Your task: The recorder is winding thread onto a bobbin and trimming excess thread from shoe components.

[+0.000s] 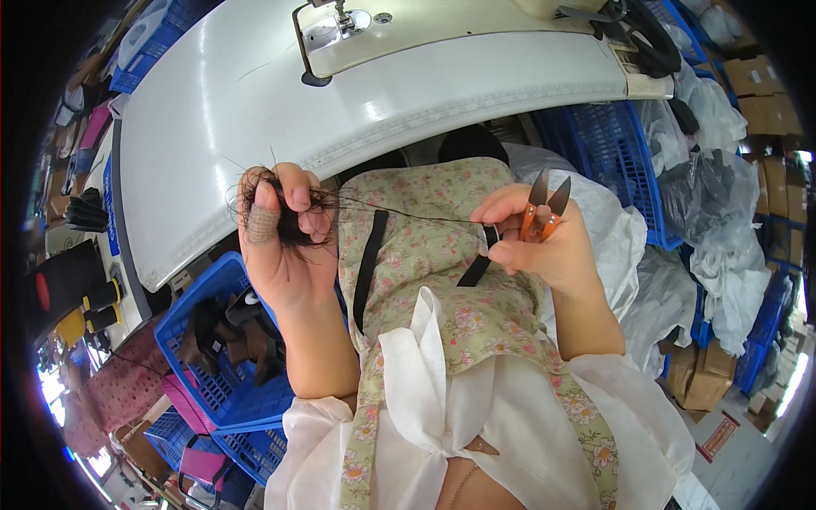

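1. We see the left hand (285, 234) raised over the lap, just near of the white sewing table (255, 93). Its fingers are curled shut around a tangled clump of dark thread (285, 208), and the thumb, wrapped in a mesh guard, presses the clump in place so the loose ends stay gathered.

2. A thin strand runs taut from that clump rightward to the right hand (535, 242). We judge the two hands are held apart at the same height to keep this strand stretched.

3. The right hand pinches the end of a short black strap (478, 259) between thumb and forefinger, where the strand seems to meet it. The rest of the strap hangs down against the floral apron (442, 289).

4. The same hand also carries orange-handled thread snips (544, 208), tucked in the palm with the blades pointing up and away, slightly parted. Held so, they stay ready while the fingertips remain free to grip.

5. A second black strap (367, 268) lies lengthwise on the lap, left of the first and touching neither hand.

6. A blue crate (229, 382) stands low at the left, beside the knee, holding dark pieces within reach of the left arm.

7. The sewing machine (357, 34) stands at the far edge of the table, well apart from both hands.
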{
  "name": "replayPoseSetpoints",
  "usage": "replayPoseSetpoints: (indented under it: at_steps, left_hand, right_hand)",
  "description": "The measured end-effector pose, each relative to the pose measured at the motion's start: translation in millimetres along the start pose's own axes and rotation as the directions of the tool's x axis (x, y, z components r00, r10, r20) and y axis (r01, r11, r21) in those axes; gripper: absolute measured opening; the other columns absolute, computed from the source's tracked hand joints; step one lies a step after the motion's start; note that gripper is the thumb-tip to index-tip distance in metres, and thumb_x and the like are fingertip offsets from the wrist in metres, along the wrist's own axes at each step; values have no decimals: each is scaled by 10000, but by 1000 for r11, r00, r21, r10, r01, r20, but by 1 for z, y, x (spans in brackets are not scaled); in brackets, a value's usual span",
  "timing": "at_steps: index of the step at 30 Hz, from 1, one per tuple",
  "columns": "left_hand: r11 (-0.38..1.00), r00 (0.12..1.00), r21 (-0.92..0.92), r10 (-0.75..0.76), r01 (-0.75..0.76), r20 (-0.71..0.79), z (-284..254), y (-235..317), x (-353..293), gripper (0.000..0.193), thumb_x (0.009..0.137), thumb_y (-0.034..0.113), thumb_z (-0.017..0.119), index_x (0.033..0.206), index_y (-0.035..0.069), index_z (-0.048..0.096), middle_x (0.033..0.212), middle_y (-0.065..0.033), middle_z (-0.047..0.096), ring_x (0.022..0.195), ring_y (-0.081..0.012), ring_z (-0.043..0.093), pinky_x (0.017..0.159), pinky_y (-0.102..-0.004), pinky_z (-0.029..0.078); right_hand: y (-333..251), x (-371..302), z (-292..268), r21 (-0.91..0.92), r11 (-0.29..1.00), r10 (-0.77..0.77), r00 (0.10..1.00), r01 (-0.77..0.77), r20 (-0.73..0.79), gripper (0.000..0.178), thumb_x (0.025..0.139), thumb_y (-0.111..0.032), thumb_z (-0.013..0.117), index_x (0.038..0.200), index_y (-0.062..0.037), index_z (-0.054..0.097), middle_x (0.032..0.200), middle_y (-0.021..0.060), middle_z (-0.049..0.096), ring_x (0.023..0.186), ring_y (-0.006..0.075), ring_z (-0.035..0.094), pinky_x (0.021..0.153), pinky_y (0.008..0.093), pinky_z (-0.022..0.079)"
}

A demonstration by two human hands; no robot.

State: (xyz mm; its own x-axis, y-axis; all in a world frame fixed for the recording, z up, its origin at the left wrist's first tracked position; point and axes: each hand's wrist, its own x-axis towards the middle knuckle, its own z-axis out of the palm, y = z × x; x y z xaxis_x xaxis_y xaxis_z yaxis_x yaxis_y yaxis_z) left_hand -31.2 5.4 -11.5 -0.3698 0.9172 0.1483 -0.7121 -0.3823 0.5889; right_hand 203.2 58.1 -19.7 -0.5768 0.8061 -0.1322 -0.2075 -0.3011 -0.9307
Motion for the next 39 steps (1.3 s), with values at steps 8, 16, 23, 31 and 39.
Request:
replayPoseSetpoints:
  at_steps: [8,16,23,31,39]
  left_hand:
    - [812,963,521,249,-265,102,4,1,-2,247,859,215,584,866,30,419,780,-132,528,702,-154,460,589,-259,378]
    - [961,980,228,122,-156,157,19,-13,11,178,891,171,532,873,35,420,755,-95,477,712,-161,453,576,-276,408]
    - [986,990,106,-122,129,-64,8,-6,15,106,885,133,544,841,66,475,761,-43,514,633,-58,434,487,-194,376]
    - [346,863,938,-472,-4,178,29,-16,2,157,768,79,672,815,5,542,715,-55,592,652,-83,503,591,-225,412]
    - [476,771,836,-628,273,105,34,-26,0,189,802,143,659,826,-9,549,624,-17,512,598,-73,434,530,-230,378]
  right_hand:
    - [-7,1,4,-463,886,-26,999,6,-35,238,662,-23,726,872,-5,616,851,33,600,702,71,563,522,206,436]
    - [-3,5,10,-660,748,39,988,68,146,242,649,-11,722,873,-10,633,842,61,598,664,87,570,506,191,423]
    - [-16,1,-1,-520,849,-7,986,93,165,277,608,-12,742,871,-25,654,821,44,623,585,54,505,445,184,349]
    - [-15,9,-9,-438,812,-299,920,385,254,352,554,67,721,886,-30,659,913,103,622,589,45,527,425,140,368]
    - [-20,7,-2,-446,851,-222,960,276,171,329,612,33,716,923,-57,657,942,39,590,698,55,529,470,169,369]
